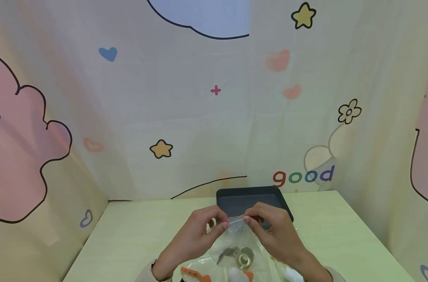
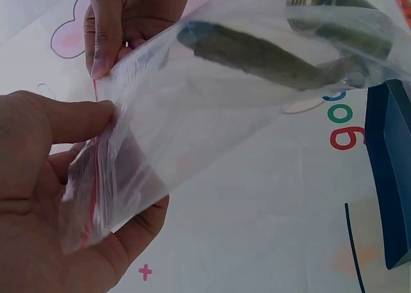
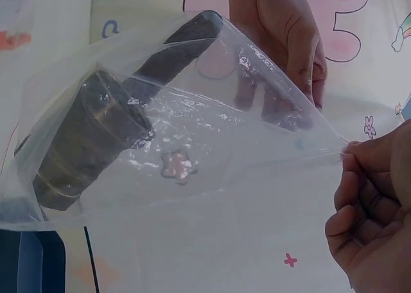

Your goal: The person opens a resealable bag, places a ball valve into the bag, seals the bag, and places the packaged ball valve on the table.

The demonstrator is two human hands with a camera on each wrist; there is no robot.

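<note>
A clear zip bag (image 1: 235,237) with a red line along its seal hangs between my two hands. My left hand (image 1: 200,231) pinches one side of its mouth between thumb and fingers. At the other side of the mouth, my right hand (image 1: 274,231) pinches the edge, fingers curled. Inside the bag lies a metal fitting (image 3: 90,142) with a round, threaded end and a long flat arm (image 2: 253,55) like a lever. In the head view its brass-coloured ring (image 1: 244,260) shows through the plastic.
A dark tray (image 1: 231,192) stands behind my hands at the back of the pale table (image 1: 327,231). Close to me are an orange piece (image 1: 196,274), a white rounded thing (image 1: 237,275) and another white thing (image 1: 293,275). A printed curtain (image 1: 200,98) stands behind the table.
</note>
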